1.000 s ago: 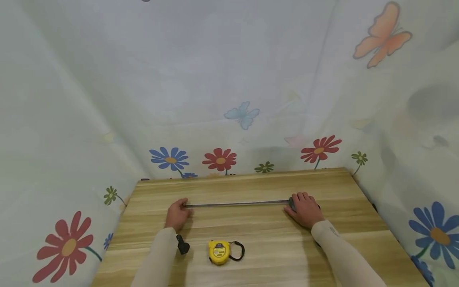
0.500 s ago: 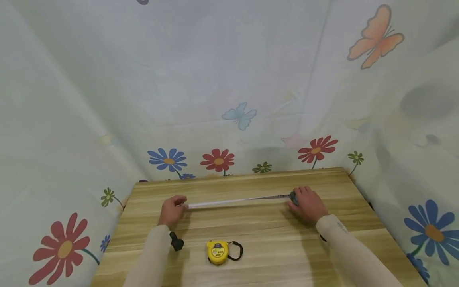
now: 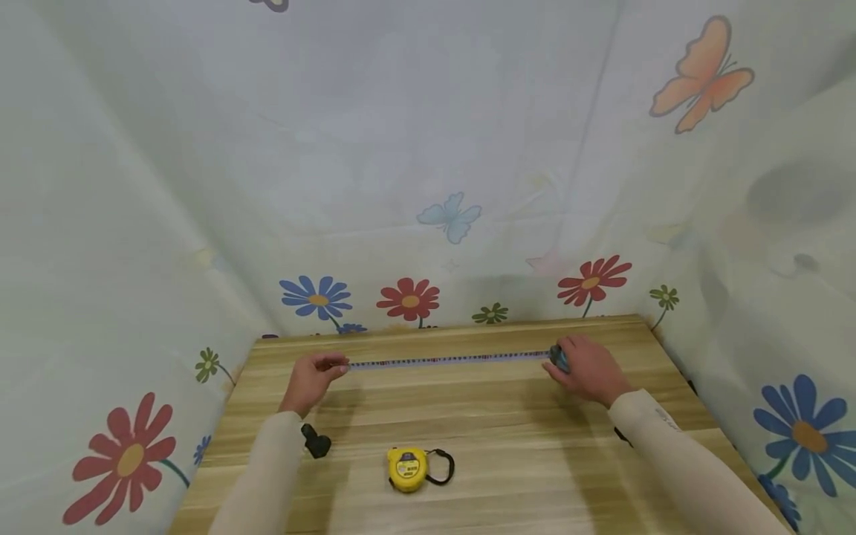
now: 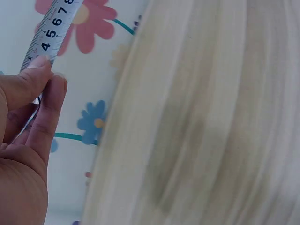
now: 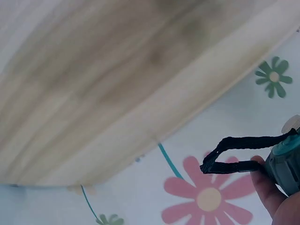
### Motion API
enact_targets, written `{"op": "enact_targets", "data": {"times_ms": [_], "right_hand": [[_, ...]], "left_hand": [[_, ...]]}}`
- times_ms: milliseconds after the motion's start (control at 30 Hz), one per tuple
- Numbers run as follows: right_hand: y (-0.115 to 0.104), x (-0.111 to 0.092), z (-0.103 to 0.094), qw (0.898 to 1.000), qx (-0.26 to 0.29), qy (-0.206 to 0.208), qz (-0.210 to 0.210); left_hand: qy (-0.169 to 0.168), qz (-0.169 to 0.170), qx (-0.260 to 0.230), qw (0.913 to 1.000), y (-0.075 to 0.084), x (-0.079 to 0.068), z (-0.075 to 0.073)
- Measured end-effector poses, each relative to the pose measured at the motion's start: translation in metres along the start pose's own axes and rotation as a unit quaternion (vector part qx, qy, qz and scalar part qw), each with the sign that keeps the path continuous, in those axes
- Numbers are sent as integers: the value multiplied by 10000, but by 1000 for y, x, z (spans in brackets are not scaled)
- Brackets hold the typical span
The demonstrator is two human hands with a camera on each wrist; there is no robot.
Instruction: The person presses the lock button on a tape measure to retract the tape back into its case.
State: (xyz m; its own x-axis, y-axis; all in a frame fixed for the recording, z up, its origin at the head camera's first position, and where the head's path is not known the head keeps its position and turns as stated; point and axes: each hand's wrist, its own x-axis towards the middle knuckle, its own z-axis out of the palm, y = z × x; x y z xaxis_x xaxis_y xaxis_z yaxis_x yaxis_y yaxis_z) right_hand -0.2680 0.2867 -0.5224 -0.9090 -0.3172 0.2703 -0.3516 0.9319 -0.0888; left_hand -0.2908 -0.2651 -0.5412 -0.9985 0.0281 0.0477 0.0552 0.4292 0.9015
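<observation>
Between the two hands a tape measure's blade (image 3: 448, 360) is stretched straight, its printed numbers showing. My left hand (image 3: 311, 380) pinches the blade near its free end between thumb and fingers; the digits from about 4 to 8 run away from the thumb in the left wrist view (image 4: 51, 35). At the other end my right hand (image 3: 588, 368) grips the dark teal tape measure case (image 3: 559, 359). A black wrist strap (image 5: 248, 142) hangs from that case in the right wrist view. Most of the case is hidden by the hand or cut off by the frame.
A yellow tape measure (image 3: 407, 469) with a black strap loop (image 3: 443, 468) lies on the wooden table (image 3: 481, 431), nearer than the stretched blade. Flower-printed white sheeting (image 3: 495, 245) hangs behind the table and along both its sides.
Both hands have moved up and farther apart, with the blade between them. The blade has turned, so its numbered face shows now. The yellow tape measure has stayed in place.
</observation>
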Motion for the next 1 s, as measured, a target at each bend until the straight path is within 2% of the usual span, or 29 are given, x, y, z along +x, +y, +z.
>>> {"op": "enact_targets", "data": {"times_ms": [167, 533, 767, 1000], "right_hand": [[-1, -2, -20, 9995, 44, 169, -270], [-7, -8, -54, 9979, -33, 270, -585], [-14, -7, -65, 9965, -152, 470, -675], [-17, -10, -66, 9940, -192, 760, -767]], "left_hand": [[86, -146, -8, 9999, 11, 1, -9], [215, -11, -56, 9998, 30, -2, -23], [326, 137, -312, 9989, 34, -7, -29], [402, 175, -446, 9980, 35, -11, -34]]}}
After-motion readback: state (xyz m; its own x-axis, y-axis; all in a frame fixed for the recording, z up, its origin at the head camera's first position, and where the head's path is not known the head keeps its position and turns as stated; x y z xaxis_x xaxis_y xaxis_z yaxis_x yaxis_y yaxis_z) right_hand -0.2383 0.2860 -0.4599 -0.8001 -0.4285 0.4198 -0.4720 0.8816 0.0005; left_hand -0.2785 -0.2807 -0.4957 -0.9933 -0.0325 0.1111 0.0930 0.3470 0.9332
